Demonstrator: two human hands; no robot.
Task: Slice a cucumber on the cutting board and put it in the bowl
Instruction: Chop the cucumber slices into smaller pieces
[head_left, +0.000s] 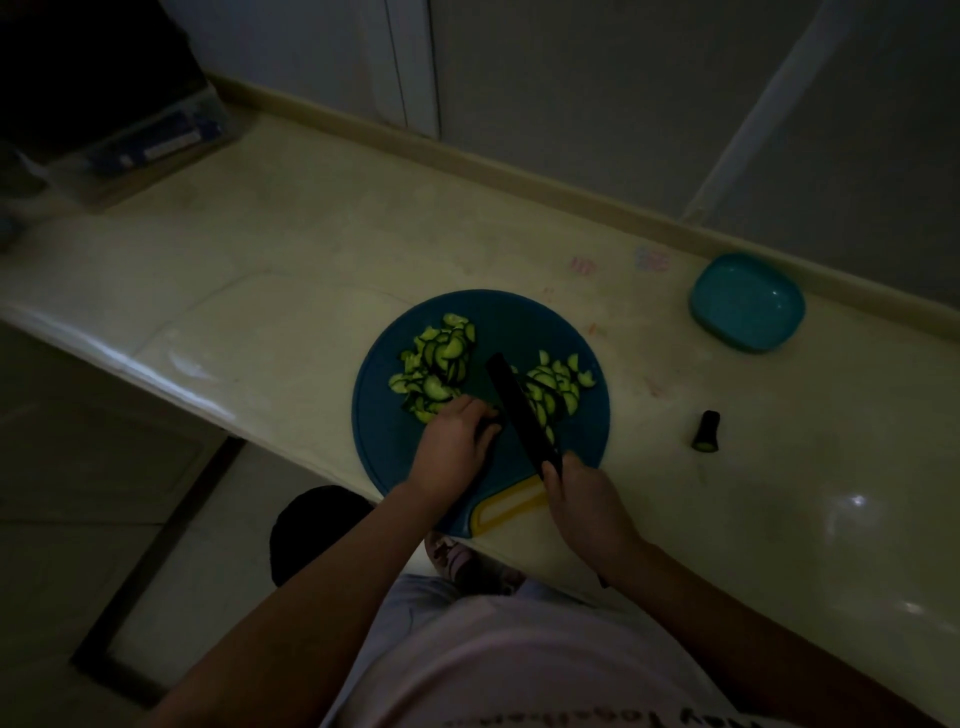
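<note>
A round blue cutting board (519, 322) with a yellow handle lies on the pale counter. Two heaps of half-moon cucumber slices sit on it, one at the left (436, 364) and one at the right (558, 387). My right hand (587, 506) grips the handle of a dark knife (522, 410), whose blade lies over the board between the heaps. My left hand (454, 444) has its fingers curled on a small dark cucumber piece beside the blade. A teal bowl (745, 301) stands empty at the far right of the counter.
A cut-off cucumber end (706, 431) lies on the counter to the right of the board. A box (156, 140) sits at the back left. The counter's front edge runs diagonally past the board. A dark round object (311, 530) sits on the floor below.
</note>
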